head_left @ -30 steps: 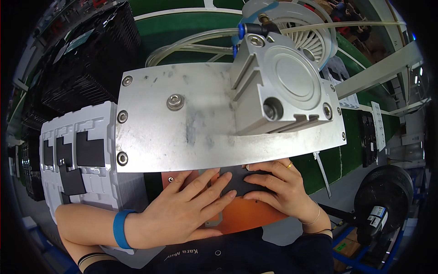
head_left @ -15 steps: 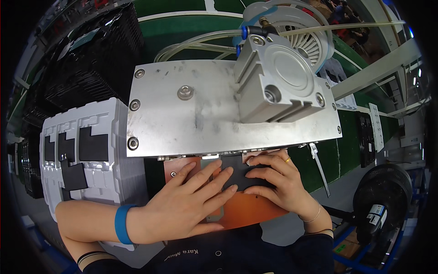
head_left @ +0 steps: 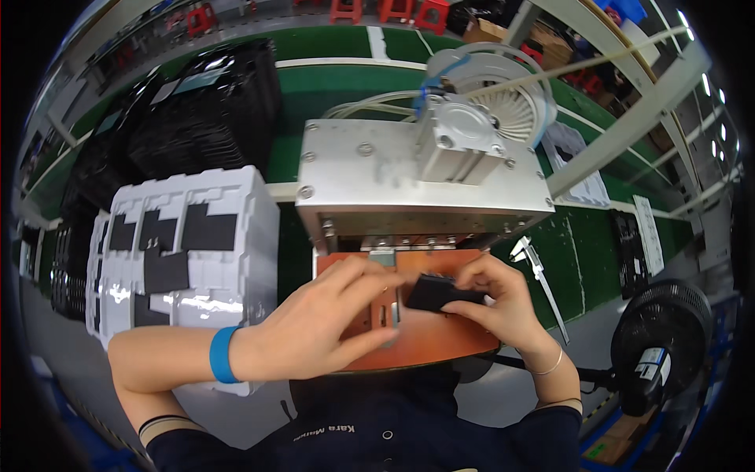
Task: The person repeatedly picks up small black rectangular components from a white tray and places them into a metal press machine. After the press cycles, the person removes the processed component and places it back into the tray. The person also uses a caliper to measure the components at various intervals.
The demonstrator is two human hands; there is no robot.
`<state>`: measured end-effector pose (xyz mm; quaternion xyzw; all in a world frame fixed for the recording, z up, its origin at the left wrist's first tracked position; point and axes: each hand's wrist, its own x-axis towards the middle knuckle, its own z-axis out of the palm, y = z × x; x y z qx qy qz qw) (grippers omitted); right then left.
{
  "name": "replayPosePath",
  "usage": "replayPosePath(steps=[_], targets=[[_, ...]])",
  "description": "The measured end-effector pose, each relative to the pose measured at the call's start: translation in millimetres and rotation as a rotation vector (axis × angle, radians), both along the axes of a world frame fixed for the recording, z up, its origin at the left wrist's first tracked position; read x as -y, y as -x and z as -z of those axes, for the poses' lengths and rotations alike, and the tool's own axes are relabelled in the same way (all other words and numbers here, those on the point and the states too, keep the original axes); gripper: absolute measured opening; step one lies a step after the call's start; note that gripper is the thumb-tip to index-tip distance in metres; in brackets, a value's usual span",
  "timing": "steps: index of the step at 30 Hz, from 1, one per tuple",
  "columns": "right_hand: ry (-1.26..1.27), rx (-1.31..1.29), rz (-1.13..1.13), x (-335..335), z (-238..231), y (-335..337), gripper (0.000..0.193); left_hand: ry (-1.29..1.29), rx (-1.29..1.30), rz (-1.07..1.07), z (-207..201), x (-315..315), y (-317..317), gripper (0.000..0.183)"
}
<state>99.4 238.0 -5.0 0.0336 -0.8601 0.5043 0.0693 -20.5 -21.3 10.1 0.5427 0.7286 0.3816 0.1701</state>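
Observation:
A small flat black piece [head_left: 431, 294], with one straight edge and dark sides, is tilted above the orange-brown base plate [head_left: 440, 338]. My right hand [head_left: 499, 295] pinches its right end between thumb and fingers. My left hand [head_left: 322, 315], wearing a blue wristband, hovers over the left half of the plate, its thumb apart from its slightly blurred fingers; nothing shows in its grasp. Between my hands a narrow metal fixture [head_left: 385, 308] with a slot runs toward me. Behind them stands a silver metal press [head_left: 354, 169] topped by a square pneumatic cylinder [head_left: 464, 141].
To the left stands a stack of white plastic trays [head_left: 259, 236] with black cut pieces [head_left: 208, 228] on top. Stacked black trays [head_left: 212, 110] rise behind it. A caliper [head_left: 543, 275] lies on the green bench right of the press. A black fan [head_left: 664, 338] stands at the right.
The black piece has come out from the press's front edge and is lifted in my right hand. My left hand has risen off the plate. The view has tilted up, showing more bench.

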Motion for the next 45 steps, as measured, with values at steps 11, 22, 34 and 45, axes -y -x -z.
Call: replayPosePath(steps=[11, 22, 34, 45], targets=[[0.171, -0.107, -0.323, 133.0, -36.9, 62.5, 0.045, -0.461, 0.337, -0.711, -28.9, 127.8, -17.7, 0.043], [-0.324, -0.434, -0.513, 265.7, 20.3, 166.1, 0.038, -0.118, -0.133, -1.485, 42.1, 330.4, 25.3, 0.046], [-0.097, -0.303, -0.453, 284.6, 9.9, 175.2, 0.026, 0.254, -0.484, -1.242, 28.8, 273.4, -21.5, 0.028], [-0.010, -0.254, -0.210, 83.0, -41.4, 39.4, 0.027, 0.260, -0.797, -1.141, -15.3, 254.8, -29.2, 0.038]])
